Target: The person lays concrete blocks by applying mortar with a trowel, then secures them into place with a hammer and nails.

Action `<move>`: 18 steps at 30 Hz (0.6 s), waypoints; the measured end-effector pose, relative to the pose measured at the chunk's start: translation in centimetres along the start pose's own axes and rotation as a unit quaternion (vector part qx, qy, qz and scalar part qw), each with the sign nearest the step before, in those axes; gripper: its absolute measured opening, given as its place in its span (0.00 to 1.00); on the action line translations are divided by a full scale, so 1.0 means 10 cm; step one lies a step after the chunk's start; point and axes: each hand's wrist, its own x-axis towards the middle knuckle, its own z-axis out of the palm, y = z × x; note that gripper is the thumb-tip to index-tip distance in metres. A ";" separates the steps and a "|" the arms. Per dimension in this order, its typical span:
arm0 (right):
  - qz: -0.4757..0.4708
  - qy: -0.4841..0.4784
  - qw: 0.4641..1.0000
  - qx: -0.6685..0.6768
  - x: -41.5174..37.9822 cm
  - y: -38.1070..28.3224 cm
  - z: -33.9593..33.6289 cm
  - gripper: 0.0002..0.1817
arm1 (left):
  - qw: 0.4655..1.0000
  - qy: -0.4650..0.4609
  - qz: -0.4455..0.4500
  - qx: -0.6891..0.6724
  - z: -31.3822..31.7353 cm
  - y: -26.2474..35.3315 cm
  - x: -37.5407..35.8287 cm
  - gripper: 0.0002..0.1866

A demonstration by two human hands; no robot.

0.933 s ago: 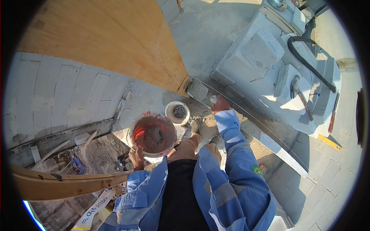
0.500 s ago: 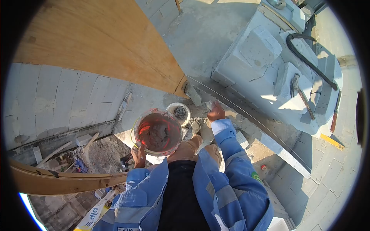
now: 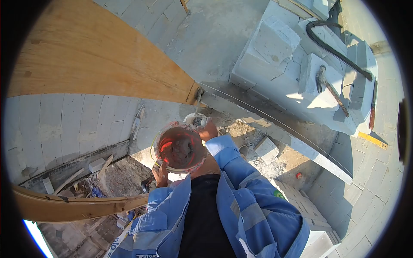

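My left hand [image 3: 160,174] grips the near-left edge of a large bucket [image 3: 180,148], where its yellow handle hangs. The bucket is red inside, with grey-brown mortar at the bottom. Beyond its far-right rim, my right hand [image 3: 208,130] is beside a smaller white bucket [image 3: 189,117], fingers bent around something pale. Glare and the hand's own fingers hide what that is. The small bucket is partly covered by the large one and by my right hand.
A wooden panel [image 3: 107,56] slants in from the upper left. On white blocks [image 3: 275,41] at the upper right lie a hammer [image 3: 331,90] and a black bent bar [image 3: 340,53]. A string runs along a low block row [image 3: 316,159]. Rubble [image 3: 124,172] lies lower left.
My right hand has moved left and slightly down, from beyond my foot to the small bucket. The large bucket, still in my left hand, sits slightly further right in view. The view has shifted.
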 end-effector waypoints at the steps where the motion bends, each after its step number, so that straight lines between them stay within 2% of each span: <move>1: -0.058 0.062 0.996 0.002 0.06 0.21 0.20 0.23 | 0.999 -0.015 -0.001 0.045 0.00 -0.06 0.00 0.12; 2: -0.055 0.066 0.996 0.004 0.03 0.16 0.23 0.23 | 0.961 -0.017 0.139 0.236 -0.03 -0.32 0.00 0.12; 4: -0.103 -0.007 0.986 -0.128 -0.08 -0.09 0.19 0.26 | 0.949 -0.036 0.158 0.271 -0.08 -0.33 -0.01 0.12; 5: -0.099 -0.003 0.987 -0.127 -0.15 -0.23 0.16 0.26 | 0.936 -0.050 0.174 0.302 -0.09 -0.33 0.00 0.13; 6: -0.220 0.069 0.937 -0.264 -0.24 -0.38 0.13 0.25 | 0.935 -0.053 0.176 0.302 -0.06 -0.41 0.01 0.13; 7: -0.332 0.137 0.848 -0.390 -0.29 -0.48 0.12 0.24 | 0.960 -0.034 0.149 0.235 -0.02 -0.55 0.04 0.13; 8: -0.253 0.018 0.914 -0.318 -0.32 -0.52 0.14 0.23 | 0.979 -0.015 0.119 0.167 0.00 -0.62 0.05 0.13; 9: -0.249 0.020 0.915 -0.317 -0.31 -0.55 0.16 0.23 | 0.978 -0.019 0.121 0.169 0.01 -0.42 0.08 0.13; 10: -0.238 -0.067 0.889 -0.386 -0.27 -0.57 0.18 0.25 | 0.996 -0.026 -0.045 0.066 0.04 -0.21 0.12 0.13; 11: -0.223 -0.155 0.851 -0.449 -0.26 -0.58 0.18 0.27 | 0.976 -0.032 -0.211 -0.037 0.04 -0.03 0.14 0.13; 12: -0.218 -0.153 0.854 -0.447 -0.33 -0.70 0.12 0.27 | 0.976 -0.036 -0.210 -0.033 0.03 -0.28 0.16 0.13; 13: -0.140 -0.070 0.938 -0.309 -0.46 -0.81 0.07 0.24 | 0.992 -0.040 -0.119 0.031 0.02 -0.53 0.18 0.12; 14: -0.058 0.018 0.985 -0.159 -0.58 -0.95 0.00 0.22 | 0.994 -0.043 -0.026 0.092 0.00 -0.75 0.21 0.12; 15: -0.054 0.021 0.986 -0.159 -0.68 -1.00 -0.06 0.22 | 0.994 -0.048 -0.025 0.094 -0.01 -0.79 0.23 0.12; 17: 0.058 -0.025 0.994 -0.091 -0.83 -1.06 -0.25 0.32 | 0.986 -0.123 0.013 0.116 -0.06 -0.86 0.29 0.15; 18: 0.103 -0.128 0.981 -0.104 -0.84 -1.09 -0.46 0.40 | 0.985 -0.123 0.014 0.118 -0.07 -1.07 0.32 0.15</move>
